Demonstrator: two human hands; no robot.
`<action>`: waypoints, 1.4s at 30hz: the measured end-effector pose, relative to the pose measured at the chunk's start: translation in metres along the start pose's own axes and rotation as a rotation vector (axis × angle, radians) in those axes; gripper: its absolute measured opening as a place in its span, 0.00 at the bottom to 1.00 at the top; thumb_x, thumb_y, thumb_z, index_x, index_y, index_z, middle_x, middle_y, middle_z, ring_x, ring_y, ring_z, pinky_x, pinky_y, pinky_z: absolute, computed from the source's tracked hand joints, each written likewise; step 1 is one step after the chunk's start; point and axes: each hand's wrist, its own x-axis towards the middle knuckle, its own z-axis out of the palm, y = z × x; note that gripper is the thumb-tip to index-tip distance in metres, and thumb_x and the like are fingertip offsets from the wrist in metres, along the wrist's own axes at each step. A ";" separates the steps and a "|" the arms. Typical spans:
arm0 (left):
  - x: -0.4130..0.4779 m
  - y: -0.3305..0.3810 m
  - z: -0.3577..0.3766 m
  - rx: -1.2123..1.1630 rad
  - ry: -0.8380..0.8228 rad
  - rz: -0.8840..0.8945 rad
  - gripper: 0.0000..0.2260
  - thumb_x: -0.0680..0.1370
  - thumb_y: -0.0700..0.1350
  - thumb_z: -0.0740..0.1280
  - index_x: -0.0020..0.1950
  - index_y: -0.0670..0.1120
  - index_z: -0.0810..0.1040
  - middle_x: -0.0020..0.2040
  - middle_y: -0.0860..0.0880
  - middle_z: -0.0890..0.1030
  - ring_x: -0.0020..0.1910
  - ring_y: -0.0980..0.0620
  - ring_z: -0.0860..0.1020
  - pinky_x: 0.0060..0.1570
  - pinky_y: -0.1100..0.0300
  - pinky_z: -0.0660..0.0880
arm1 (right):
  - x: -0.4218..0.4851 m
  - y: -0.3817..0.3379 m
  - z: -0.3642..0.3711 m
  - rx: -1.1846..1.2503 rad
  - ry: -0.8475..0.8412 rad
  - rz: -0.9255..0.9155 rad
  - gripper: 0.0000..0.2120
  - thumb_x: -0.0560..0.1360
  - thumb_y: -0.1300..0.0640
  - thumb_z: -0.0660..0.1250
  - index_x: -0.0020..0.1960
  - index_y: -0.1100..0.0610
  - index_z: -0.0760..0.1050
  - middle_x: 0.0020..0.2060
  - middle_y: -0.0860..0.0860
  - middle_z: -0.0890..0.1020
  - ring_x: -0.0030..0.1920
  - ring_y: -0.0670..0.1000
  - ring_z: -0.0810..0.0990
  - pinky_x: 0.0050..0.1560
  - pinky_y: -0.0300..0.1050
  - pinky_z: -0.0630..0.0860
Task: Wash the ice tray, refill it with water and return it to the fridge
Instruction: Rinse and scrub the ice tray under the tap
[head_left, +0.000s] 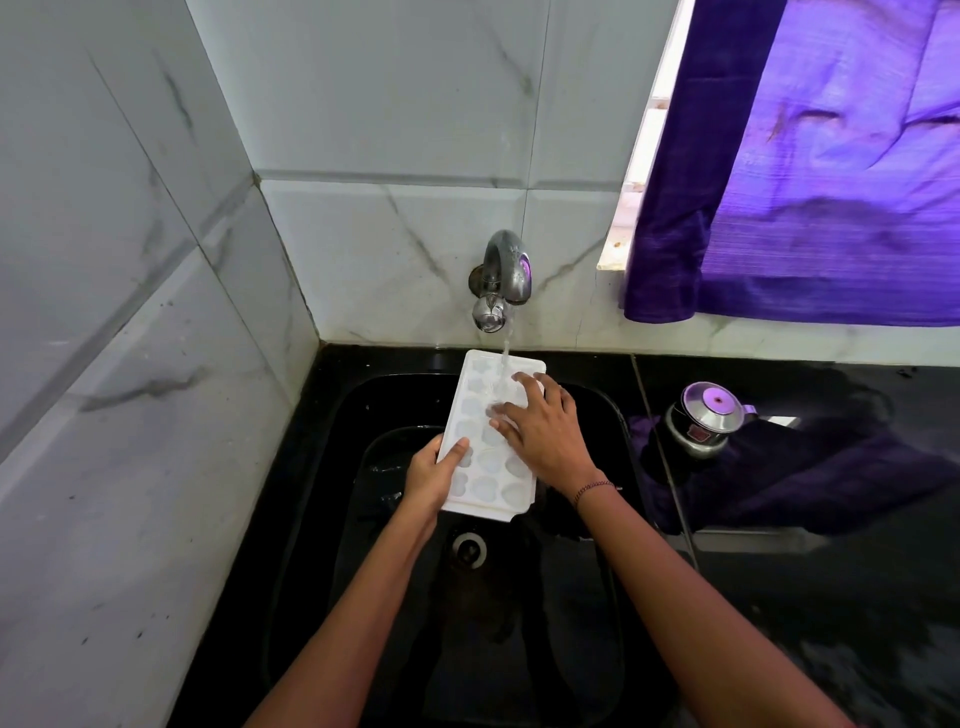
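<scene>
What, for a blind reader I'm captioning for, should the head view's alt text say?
A person holds a white ice tray under a running wall tap, over a black sink: the left hand grips its near left edge, the right hand lies flat across its cells. A steel pot stands beside the sink.

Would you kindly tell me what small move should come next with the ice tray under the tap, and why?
Probably draw the right hand back along the ice tray to rub the near rows. The stream from the tap falls on the far end, where the right hand's fingers lie flat, while the left hand grips the near left edge, holding it over the sink.
</scene>
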 end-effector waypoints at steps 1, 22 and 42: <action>0.000 0.001 0.000 0.003 -0.003 0.005 0.08 0.77 0.47 0.66 0.54 0.48 0.78 0.51 0.44 0.83 0.51 0.44 0.81 0.55 0.48 0.78 | 0.000 0.000 -0.001 0.000 -0.005 -0.014 0.20 0.78 0.40 0.52 0.62 0.46 0.75 0.72 0.53 0.63 0.74 0.58 0.55 0.72 0.57 0.53; 0.006 0.019 0.013 -0.005 -0.163 0.012 0.03 0.77 0.45 0.67 0.49 0.50 0.80 0.43 0.49 0.83 0.42 0.51 0.81 0.42 0.60 0.78 | 0.010 0.004 -0.008 -0.021 0.108 -0.035 0.27 0.75 0.36 0.46 0.55 0.48 0.78 0.67 0.55 0.71 0.69 0.61 0.65 0.67 0.63 0.63; 0.002 0.005 0.009 -0.034 -0.164 -0.002 0.07 0.77 0.45 0.67 0.53 0.48 0.80 0.47 0.46 0.84 0.47 0.47 0.82 0.50 0.52 0.79 | 0.007 0.001 -0.001 -0.008 -0.048 -0.033 0.38 0.70 0.31 0.37 0.63 0.46 0.74 0.72 0.53 0.63 0.73 0.58 0.56 0.72 0.60 0.54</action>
